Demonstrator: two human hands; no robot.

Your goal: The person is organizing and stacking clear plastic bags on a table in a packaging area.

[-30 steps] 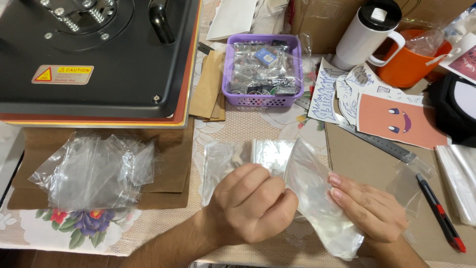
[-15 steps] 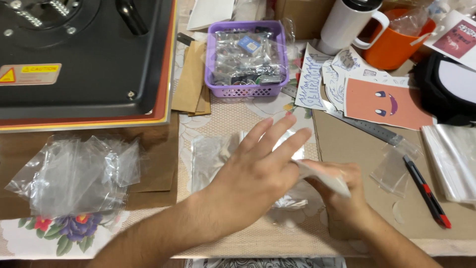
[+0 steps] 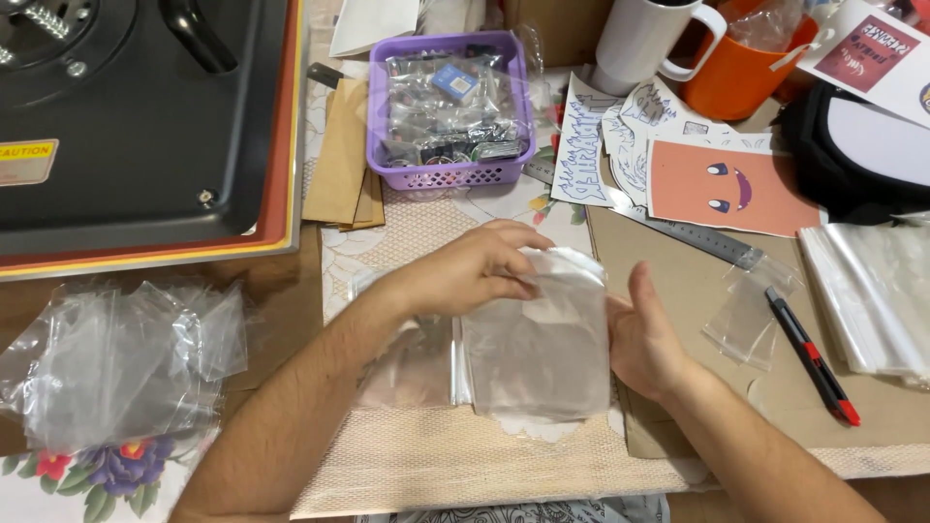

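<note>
A clear plastic bag [image 3: 542, 349] lies flat on the woven mat in the middle of the table. My left hand [image 3: 465, 271] reaches across and pinches the bag's upper edge with its fingertips. My right hand [image 3: 644, 334] stands on edge against the bag's right side, fingers under or behind the plastic and thumb up. A second clear sleeve [image 3: 412, 363] lies just left of the bag, partly under my left forearm.
A heap of clear bags [image 3: 116, 358] sits at left. A black heat press [image 3: 136, 116] fills the top left. Behind are a purple basket [image 3: 450, 169], paper cut-outs [image 3: 727, 184], a white mug [image 3: 644, 44], a metal ruler [image 3: 697, 237], a red-and-black knife [image 3: 814, 353], a small bag [image 3: 746, 310] and a bag stack [image 3: 872, 291].
The bag went from held up between both hands to flat on the mat. My left hand swept over it and now pinches its top edge; the right shifted to its right side.
</note>
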